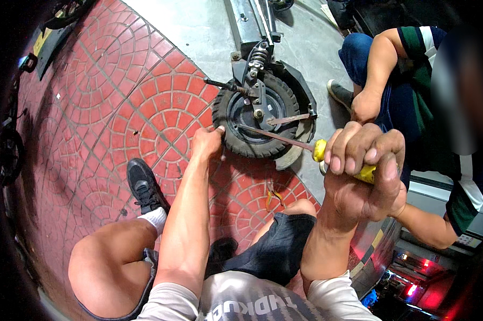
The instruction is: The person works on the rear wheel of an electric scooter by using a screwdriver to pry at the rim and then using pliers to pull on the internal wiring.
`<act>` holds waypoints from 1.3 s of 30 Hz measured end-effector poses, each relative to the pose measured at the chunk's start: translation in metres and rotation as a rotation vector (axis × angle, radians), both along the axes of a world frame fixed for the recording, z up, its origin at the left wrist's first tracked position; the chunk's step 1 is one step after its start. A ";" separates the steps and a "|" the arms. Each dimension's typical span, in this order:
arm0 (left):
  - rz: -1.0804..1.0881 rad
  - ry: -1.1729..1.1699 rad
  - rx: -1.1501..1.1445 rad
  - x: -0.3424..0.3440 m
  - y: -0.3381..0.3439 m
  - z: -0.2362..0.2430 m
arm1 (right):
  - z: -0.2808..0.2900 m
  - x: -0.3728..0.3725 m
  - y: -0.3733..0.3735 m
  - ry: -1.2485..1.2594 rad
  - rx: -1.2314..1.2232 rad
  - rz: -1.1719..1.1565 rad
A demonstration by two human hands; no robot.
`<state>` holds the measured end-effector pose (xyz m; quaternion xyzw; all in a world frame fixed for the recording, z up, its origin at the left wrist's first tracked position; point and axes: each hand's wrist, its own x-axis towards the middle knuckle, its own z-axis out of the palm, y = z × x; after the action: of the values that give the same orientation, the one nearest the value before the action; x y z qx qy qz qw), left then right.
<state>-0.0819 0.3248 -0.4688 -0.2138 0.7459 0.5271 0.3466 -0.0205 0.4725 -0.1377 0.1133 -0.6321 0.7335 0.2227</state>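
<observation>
My right hand (362, 166) is wrapped round the yellow handle of a screwdriver (284, 139). Its long, rusty-looking shaft points left, and the tip meets the black wheel rim (240, 115). My left hand (207, 142) is closed at the near left edge of the tyre (252, 150), thumb against the rubber; its other fingers are partly hidden. A flat, worn metal bar (290, 119) lies across the right part of the wheel, one end at the rim. The wheel is still attached to a scooter (246, 27) with a coil spring (258, 58).
Orange-handled pliers (274, 197) lie on the red patterned tiles (161, 101) below the tyre. A co-worker crouches at the right, one hand (366, 106) near the wheel. A bent black fender (304, 96) curves round the tyre's right side. Grey concrete (198, 27) lies beyond.
</observation>
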 end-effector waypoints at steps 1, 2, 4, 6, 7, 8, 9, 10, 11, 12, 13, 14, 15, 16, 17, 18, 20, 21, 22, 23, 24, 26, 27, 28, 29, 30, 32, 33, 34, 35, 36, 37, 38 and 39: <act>-0.007 -0.006 -0.009 0.000 0.000 0.001 | -0.002 -0.002 0.001 -0.001 -0.004 0.005; -0.010 -0.010 -0.014 -0.001 0.000 0.002 | -0.004 -0.005 0.002 -0.005 -0.003 0.007; -0.014 -0.019 -0.022 -0.001 0.000 0.004 | -0.006 -0.007 0.001 -0.014 0.007 0.007; -0.007 -0.018 -0.005 0.000 -0.002 0.007 | -0.009 -0.009 -0.005 -0.037 0.013 -0.014; 0.000 -0.013 0.016 0.000 -0.002 0.008 | -0.010 -0.011 -0.008 -0.026 0.023 -0.008; 0.001 -0.013 0.024 0.000 -0.003 0.009 | -0.012 -0.017 -0.011 0.026 0.013 0.040; 0.002 -0.012 0.032 -0.001 -0.003 0.010 | -0.012 -0.019 -0.014 -0.027 -0.002 -0.050; -0.002 -0.013 0.028 -0.001 -0.004 0.010 | -0.012 -0.021 -0.017 -0.062 -0.002 -0.131; -0.022 -0.009 0.003 -0.001 -0.003 0.010 | -0.011 -0.023 -0.020 -0.101 -0.005 -0.212; -0.006 -0.025 0.031 -0.001 -0.003 0.009 | -0.012 -0.026 -0.023 -0.102 -0.046 -0.204; -0.002 -0.037 0.036 -0.001 -0.003 0.007 | -0.013 -0.029 -0.027 -0.097 0.040 -0.263; 0.004 -0.049 0.041 -0.001 -0.002 0.006 | -0.014 -0.032 -0.030 -0.109 0.034 -0.267; -0.007 -0.042 0.027 -0.001 -0.002 0.004 | -0.015 -0.035 -0.032 -0.116 0.033 -0.237; -0.016 -0.036 0.013 -0.002 -0.002 0.002 | -0.016 -0.037 -0.034 -0.124 0.031 -0.208; -0.017 -0.027 0.004 -0.001 -0.002 0.000 | -0.019 -0.040 -0.036 -0.102 0.042 -0.178; -0.018 -0.017 -0.004 -0.001 -0.002 -0.002 | -0.020 -0.047 -0.033 -0.074 0.087 -0.107; -0.009 0.001 -0.005 -0.001 -0.002 -0.004 | -0.019 -0.062 -0.018 -0.061 0.063 0.288; -0.007 0.005 -0.004 -0.001 -0.002 -0.005 | -0.016 -0.068 -0.010 -0.045 0.081 0.455; -0.007 0.002 -0.003 -0.001 -0.002 -0.005 | -0.014 -0.071 -0.004 -0.062 0.112 0.614; -0.015 0.002 -0.025 0.000 -0.002 -0.005 | -0.012 -0.075 0.002 -0.079 0.115 0.756; -0.003 -0.001 0.007 0.000 -0.002 -0.005 | -0.010 -0.078 0.005 -0.105 0.115 0.791; 0.010 0.002 0.023 0.001 -0.001 -0.005 | -0.006 -0.081 0.007 -0.124 0.111 0.767; 0.017 0.004 0.029 0.001 0.000 -0.005 | -0.005 -0.082 0.004 -0.115 0.094 0.713; 0.026 0.007 0.031 0.001 0.001 -0.005 | -0.006 -0.080 -0.002 -0.098 0.065 0.553; 0.027 0.010 0.019 0.000 0.001 -0.005 | -0.009 -0.078 -0.010 -0.043 0.091 0.317; 0.027 0.012 0.008 0.000 0.001 -0.006 | -0.010 -0.075 -0.017 -0.118 0.029 0.046; 0.012 0.010 -0.024 -0.001 0.001 -0.006 | -0.013 -0.066 -0.029 -0.146 -0.039 -0.382; 0.006 0.005 -0.034 -0.001 0.001 -0.005 | -0.013 -0.065 -0.030 -0.152 -0.001 -0.367; 0.005 -0.007 -0.032 -0.001 0.001 -0.004 | -0.011 -0.066 -0.028 -0.127 0.070 -0.294; 0.002 -0.019 -0.031 0.000 0.000 -0.003 | -0.010 -0.066 -0.027 -0.104 0.131 -0.232; 0.018 -0.034 0.007 0.001 -0.002 -0.001 | -0.008 -0.071 -0.022 -0.029 0.191 0.021; 0.034 -0.048 0.047 0.002 -0.003 0.001 | -0.006 -0.076 -0.018 -0.100 0.171 0.247; 0.049 -0.063 0.090 0.002 -0.002 0.003 | -0.002 -0.081 -0.014 -0.129 0.182 0.501; 0.025 -0.053 0.054 0.001 -0.001 0.005 | 0.000 -0.085 -0.014 -0.173 0.172 0.633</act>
<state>-0.0809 0.3241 -0.4643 -0.2275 0.7192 0.5455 0.3652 -0.1054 0.4589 -0.1381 0.2598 -0.6416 0.7172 -0.0808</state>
